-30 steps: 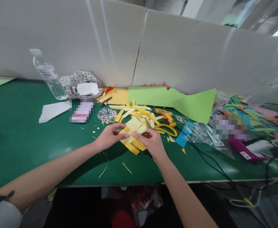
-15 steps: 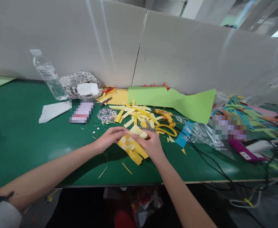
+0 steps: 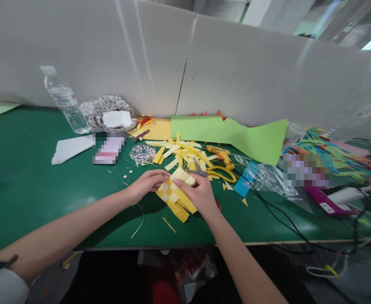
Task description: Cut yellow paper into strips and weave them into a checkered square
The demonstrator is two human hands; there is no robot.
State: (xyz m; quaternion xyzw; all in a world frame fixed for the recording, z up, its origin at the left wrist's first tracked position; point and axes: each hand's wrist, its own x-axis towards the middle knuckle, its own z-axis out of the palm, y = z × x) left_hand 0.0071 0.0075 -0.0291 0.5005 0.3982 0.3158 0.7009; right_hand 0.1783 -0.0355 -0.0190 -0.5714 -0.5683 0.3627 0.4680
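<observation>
Between my hands is a woven piece of yellow and cream paper strips (image 3: 171,193), checkered in the middle, with loose yellow strip ends pointing toward me. My left hand (image 3: 147,185) grips its left edge, fingers curled behind. On its right side my right hand (image 3: 200,192) pinches it, thumb on top; those fingers are partly hidden beneath. Just beyond lie scissors with yellow handles (image 3: 222,173), blades close to my right hand. Behind the woven piece spreads a heap of loose yellow and cream paper strips (image 3: 185,153).
A yellow glue gun (image 3: 221,155), green paper sheet (image 3: 230,131), blue paper (image 3: 246,179) and clear plastic bag (image 3: 272,181) lie behind and right. A black cable (image 3: 277,215) crosses the right side. Leftward are a phone (image 3: 109,150), sequin packet (image 3: 143,153) and water bottle (image 3: 65,101).
The woven piece has turned and tilted slightly, showing more of its checkered middle. My left fingers have shifted a little at its edge. A small red thing now shows beside my right wrist.
</observation>
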